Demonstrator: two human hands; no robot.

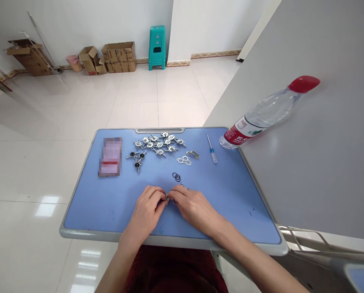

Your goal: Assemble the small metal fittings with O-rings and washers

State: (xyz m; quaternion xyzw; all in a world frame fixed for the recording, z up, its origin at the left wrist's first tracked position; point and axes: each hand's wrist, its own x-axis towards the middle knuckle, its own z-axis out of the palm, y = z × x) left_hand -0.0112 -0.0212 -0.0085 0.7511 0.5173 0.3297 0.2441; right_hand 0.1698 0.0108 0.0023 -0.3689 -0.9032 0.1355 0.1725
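Observation:
My left hand [147,207] pinches a small silver metal fitting [166,197] upright above the table, near its front edge. From the other side, the fingertips of my right hand [192,204] close on the same fitting; they hide much of it. Just beyond my right fingers lie several black rubber rings [176,177]. More small silver parts [184,186] peek out behind that hand, mostly covered. Farther back is a cluster of silver fittings with flange plates [160,145]. Three fittings with black centres [138,165] lie left of it, and flat metal plates [185,160] to the right.
The blue table [93,207] has a grey raised rim. A phone [110,156] lies at its left, a screwdriver [212,154] at the back right. A water bottle [246,128] stands at the right edge by a grey panel [322,162]. Cardboard boxes [119,57] and turquoise stools [156,47] line the wall.

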